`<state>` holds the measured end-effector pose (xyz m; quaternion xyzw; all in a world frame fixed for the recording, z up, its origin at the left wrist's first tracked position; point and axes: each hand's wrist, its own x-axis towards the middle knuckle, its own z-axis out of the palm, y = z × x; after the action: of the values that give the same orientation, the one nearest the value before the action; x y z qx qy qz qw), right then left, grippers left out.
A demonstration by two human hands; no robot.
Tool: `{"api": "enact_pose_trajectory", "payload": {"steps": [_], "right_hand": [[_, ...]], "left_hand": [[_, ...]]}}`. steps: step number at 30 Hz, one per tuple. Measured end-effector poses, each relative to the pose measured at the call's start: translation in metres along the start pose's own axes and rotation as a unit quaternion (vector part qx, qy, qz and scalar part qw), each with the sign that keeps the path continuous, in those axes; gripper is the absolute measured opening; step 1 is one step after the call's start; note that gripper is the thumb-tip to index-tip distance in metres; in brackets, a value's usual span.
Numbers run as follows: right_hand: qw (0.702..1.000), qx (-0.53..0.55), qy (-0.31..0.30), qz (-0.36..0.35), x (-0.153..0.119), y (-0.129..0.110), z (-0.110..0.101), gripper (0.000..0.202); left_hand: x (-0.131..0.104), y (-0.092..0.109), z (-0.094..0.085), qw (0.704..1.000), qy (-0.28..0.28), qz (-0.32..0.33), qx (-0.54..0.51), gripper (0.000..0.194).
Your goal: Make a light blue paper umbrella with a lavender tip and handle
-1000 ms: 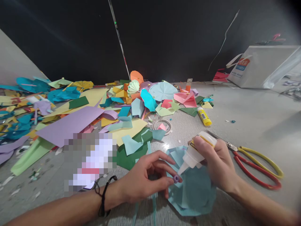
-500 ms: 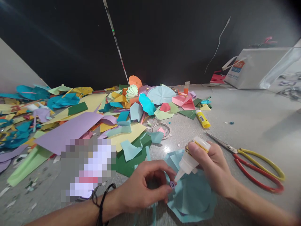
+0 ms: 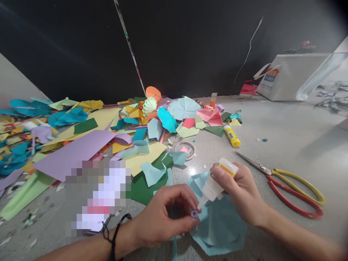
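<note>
Between the thumb and fingers of my left hand (image 3: 170,210) is a small purple paper roll (image 3: 194,213), its coiled end facing me. My right hand (image 3: 244,192) grips a white glue bottle (image 3: 217,183) with a yellow band, tilted nozzle down. The nozzle tip is at the upper edge of the roll; whether it touches, I cannot tell. Below both hands lies a folded light-blue paper piece (image 3: 221,232), partly covered by the bottle and my right hand.
To the right lie scissors (image 3: 268,171) with red and yellow handles. A yellow glue stick (image 3: 232,136) and a tape ring (image 3: 193,152) are farther back. Coloured paper scraps (image 3: 76,148) spread over the left and back. A white bag (image 3: 288,78) stands back right.
The view has shifted slightly, so most things sit a little farther left. The bottle nozzle remains close to the purple roll, and both hands keep their holds.
</note>
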<state>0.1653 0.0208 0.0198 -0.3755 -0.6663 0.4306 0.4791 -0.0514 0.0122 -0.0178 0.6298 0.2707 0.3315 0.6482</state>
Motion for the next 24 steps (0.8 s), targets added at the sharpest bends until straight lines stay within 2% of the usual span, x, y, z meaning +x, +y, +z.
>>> {"api": "enact_pose_trajectory", "payload": {"steps": [7, 14, 20, 24], "right_hand": [[1.000, -0.024, -0.007, -0.012, -0.0003, 0.0012, 0.0002, 0.054], [0.997, -0.031, -0.052, -0.048, -0.0017, -0.0034, -0.0003, 0.052], [0.996, -0.041, -0.043, -0.060, 0.0006, -0.0060, 0.0020, 0.052], [0.995, -0.052, -0.035, -0.076, -0.0012, -0.0063, 0.0021, 0.051]], "left_hand": [[0.0013, -0.0014, -0.0004, 1.000, 0.000, 0.003, -0.026, 0.029], [0.0014, 0.0005, -0.0001, 1.000, 0.007, -0.015, -0.025, 0.028], [0.0026, 0.0030, 0.0010, 0.999, 0.009, -0.023, -0.026, 0.026], [0.0010, -0.0002, 0.0005, 0.998, 0.012, -0.054, -0.026, 0.028]]}}
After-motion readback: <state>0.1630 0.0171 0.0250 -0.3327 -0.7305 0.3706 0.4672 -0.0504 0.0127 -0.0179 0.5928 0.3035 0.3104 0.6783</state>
